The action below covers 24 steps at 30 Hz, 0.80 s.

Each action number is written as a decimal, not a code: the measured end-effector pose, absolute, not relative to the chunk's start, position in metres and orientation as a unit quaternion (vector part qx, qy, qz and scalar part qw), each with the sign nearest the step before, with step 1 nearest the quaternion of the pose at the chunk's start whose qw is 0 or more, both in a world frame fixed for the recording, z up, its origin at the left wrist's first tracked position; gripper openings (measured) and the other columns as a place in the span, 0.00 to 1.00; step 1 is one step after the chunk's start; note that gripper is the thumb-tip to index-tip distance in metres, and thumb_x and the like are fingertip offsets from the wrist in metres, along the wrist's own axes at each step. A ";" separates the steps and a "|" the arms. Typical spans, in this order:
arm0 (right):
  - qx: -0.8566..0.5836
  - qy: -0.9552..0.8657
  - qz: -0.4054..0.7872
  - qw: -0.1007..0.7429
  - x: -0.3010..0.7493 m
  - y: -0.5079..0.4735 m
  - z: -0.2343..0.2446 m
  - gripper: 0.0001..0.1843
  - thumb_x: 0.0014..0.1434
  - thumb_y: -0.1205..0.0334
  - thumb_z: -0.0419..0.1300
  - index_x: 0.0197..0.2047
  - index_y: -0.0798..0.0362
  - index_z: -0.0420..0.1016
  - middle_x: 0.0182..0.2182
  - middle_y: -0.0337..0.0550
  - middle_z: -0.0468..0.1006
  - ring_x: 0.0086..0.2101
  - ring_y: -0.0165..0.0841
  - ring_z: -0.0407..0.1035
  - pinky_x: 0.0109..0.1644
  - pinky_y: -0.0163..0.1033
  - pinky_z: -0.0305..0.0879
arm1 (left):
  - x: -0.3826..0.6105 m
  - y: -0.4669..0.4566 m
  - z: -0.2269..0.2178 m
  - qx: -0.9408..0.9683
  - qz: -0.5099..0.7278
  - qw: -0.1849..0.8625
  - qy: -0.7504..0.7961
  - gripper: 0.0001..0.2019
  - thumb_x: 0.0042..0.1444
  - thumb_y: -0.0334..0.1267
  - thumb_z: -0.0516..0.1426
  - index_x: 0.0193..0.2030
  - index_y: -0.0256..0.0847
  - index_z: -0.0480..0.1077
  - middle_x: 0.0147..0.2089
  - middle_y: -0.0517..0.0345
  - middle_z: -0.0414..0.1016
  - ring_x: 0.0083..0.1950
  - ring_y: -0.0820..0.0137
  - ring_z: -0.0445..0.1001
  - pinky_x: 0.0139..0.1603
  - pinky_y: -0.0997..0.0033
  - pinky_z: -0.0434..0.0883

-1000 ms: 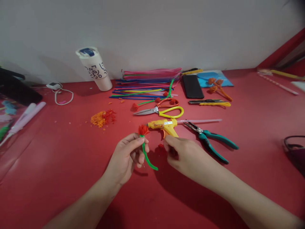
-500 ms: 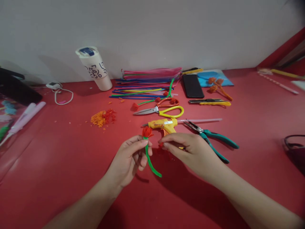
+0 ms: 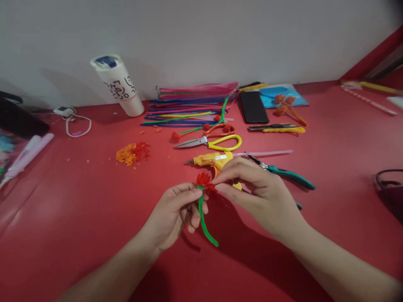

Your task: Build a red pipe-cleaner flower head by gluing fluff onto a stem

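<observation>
Between thumb and fingers, my left hand point(image 3: 173, 216) grips a pipe-cleaner flower point(image 3: 203, 179) by the top of its green stem. The red tufted head points up, and the bent stem point(image 3: 208, 233) hangs down toward the right. My right hand point(image 3: 260, 191) is closed in a pinch at the right side of the head. A small red fuzzy piece point(image 3: 210, 187) shows at its fingertips, touching or very near the flower. Behind my right hand, a yellow glue gun point(image 3: 204, 159) with a clear glue stick lies partly hidden, as do green-handled pliers point(image 3: 289, 176).
Scissors point(image 3: 220, 142) lie beyond the glue gun, before a bundle of pipe cleaners point(image 3: 195, 92). Orange and red fuzz clippings point(image 3: 127, 155) sit to the left. Further back are a white tumbler point(image 3: 118, 88), a phone point(image 3: 253, 107), a cutter point(image 3: 277, 128) and an orange pipe-cleaner piece point(image 3: 288, 107).
My left hand and the flower have shifted slightly right and down. My right hand's pinched fingers, apart from the flower before, are now at its red head. The view has tilted a little.
</observation>
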State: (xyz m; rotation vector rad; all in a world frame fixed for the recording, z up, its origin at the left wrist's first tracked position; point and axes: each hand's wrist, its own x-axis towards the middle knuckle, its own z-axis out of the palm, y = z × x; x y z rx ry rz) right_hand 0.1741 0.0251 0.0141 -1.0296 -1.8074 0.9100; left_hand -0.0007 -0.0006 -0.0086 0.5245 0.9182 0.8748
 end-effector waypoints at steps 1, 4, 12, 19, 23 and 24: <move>-0.411 -0.714 0.373 0.427 0.174 0.025 0.013 0.05 0.54 0.70 0.61 0.30 0.51 0.77 0.29 0.38 0.72 0.32 0.30 0.68 0.38 0.37 0.65 | 0.000 -0.001 -0.009 0.242 0.396 0.778 0.424 0.07 0.52 0.35 0.59 0.26 0.34 0.72 0.21 0.60 0.74 0.12 0.83 0.63 0.10 0.87 0.59; -0.417 -0.690 0.396 0.439 0.172 0.026 0.008 0.05 0.54 0.70 0.62 0.31 0.50 0.77 0.29 0.37 0.69 0.33 0.30 0.66 0.39 0.37 0.65 | 0.001 -0.002 -0.009 0.242 0.382 0.784 0.426 0.07 0.51 0.35 0.59 0.26 0.34 0.73 0.20 0.60 0.74 0.12 0.83 0.63 0.09 0.87 0.58; -0.413 -0.720 0.352 0.433 0.170 0.026 0.005 0.05 0.55 0.70 0.61 0.31 0.50 0.78 0.30 0.38 0.69 0.34 0.31 0.67 0.38 0.38 0.65 | 0.001 -0.002 -0.008 0.230 0.377 0.793 0.420 0.07 0.50 0.35 0.60 0.26 0.34 0.73 0.20 0.60 0.74 0.12 0.84 0.62 0.09 0.87 0.56; -0.408 -0.786 0.188 0.425 0.171 0.023 0.005 0.03 0.56 0.68 0.61 0.33 0.51 0.75 0.31 0.39 0.70 0.34 0.31 0.66 0.38 0.39 0.64 | 0.001 -0.003 -0.007 0.237 0.372 0.790 0.425 0.07 0.51 0.36 0.60 0.26 0.35 0.72 0.21 0.60 0.74 0.11 0.84 0.62 0.09 0.87 0.56; -0.379 -0.814 0.127 0.422 0.172 0.022 0.004 0.04 0.58 0.68 0.59 0.34 0.51 0.75 0.31 0.41 0.71 0.35 0.33 0.66 0.39 0.40 0.63 | 0.001 -0.003 -0.007 0.249 0.375 0.779 0.436 0.07 0.49 0.37 0.61 0.26 0.36 0.71 0.21 0.61 0.73 0.12 0.82 0.63 0.09 0.86 0.57; -0.371 -0.819 0.112 0.423 0.172 0.022 0.004 0.05 0.59 0.68 0.58 0.34 0.51 0.75 0.31 0.41 0.71 0.34 0.33 0.66 0.39 0.40 0.62 | 0.001 -0.003 -0.008 0.252 0.376 0.777 0.438 0.07 0.49 0.38 0.61 0.26 0.36 0.71 0.21 0.61 0.74 0.12 0.82 0.63 0.09 0.86 0.58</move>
